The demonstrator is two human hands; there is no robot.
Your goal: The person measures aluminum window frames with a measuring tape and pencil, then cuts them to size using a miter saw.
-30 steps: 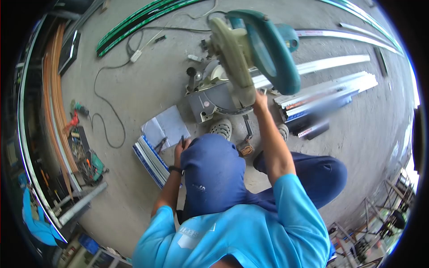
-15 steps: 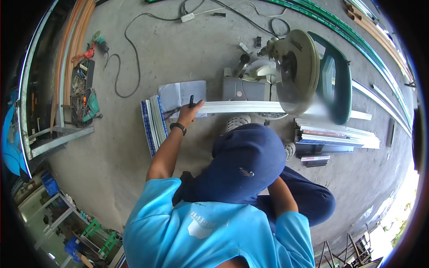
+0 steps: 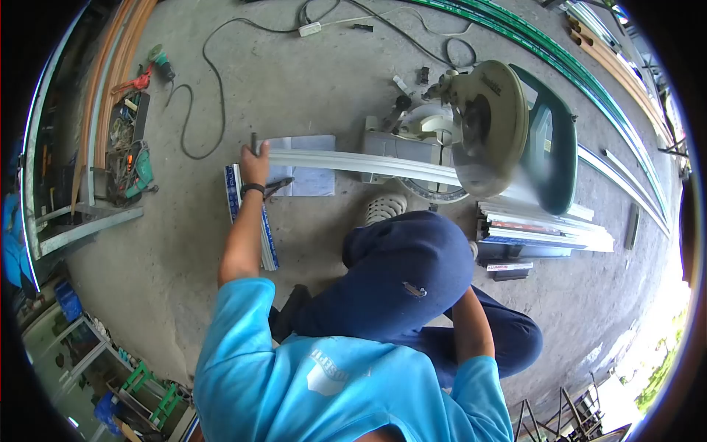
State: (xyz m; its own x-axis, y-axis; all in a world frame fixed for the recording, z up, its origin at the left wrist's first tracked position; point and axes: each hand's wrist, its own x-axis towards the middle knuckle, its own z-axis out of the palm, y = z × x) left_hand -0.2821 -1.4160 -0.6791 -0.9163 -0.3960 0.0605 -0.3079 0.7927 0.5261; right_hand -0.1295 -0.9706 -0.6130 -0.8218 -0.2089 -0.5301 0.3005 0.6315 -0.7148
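Observation:
My left hand (image 3: 255, 163) is closed at the left end of a long white profile strip (image 3: 353, 160). A dark marker-like stick (image 3: 254, 141) pokes up from the same hand. Running to the right, the strip crosses the base of a miter saw (image 3: 490, 121) and passes behind its blade guard. Beneath the strip lies an open notebook (image 3: 313, 183), with dark pliers or scissors (image 3: 278, 186) on its lower left edge. My right forearm (image 3: 471, 324) reaches down behind my raised knee, which hides the right hand.
Stacked profiles (image 3: 541, 225) lie right of my foot, and a blue-labelled bundle (image 3: 268, 239) is under my left forearm. A power cord (image 3: 221, 81) loops over the floor. At left are an angle grinder (image 3: 162, 62) and a tool box (image 3: 131, 121). Long green-wrapped bars (image 3: 545, 55) run along the upper right.
My left hand has moved left and slightly up, and the white strip's left end has come with it, now past the notebook's left edge. The pliers or scissors are more exposed.

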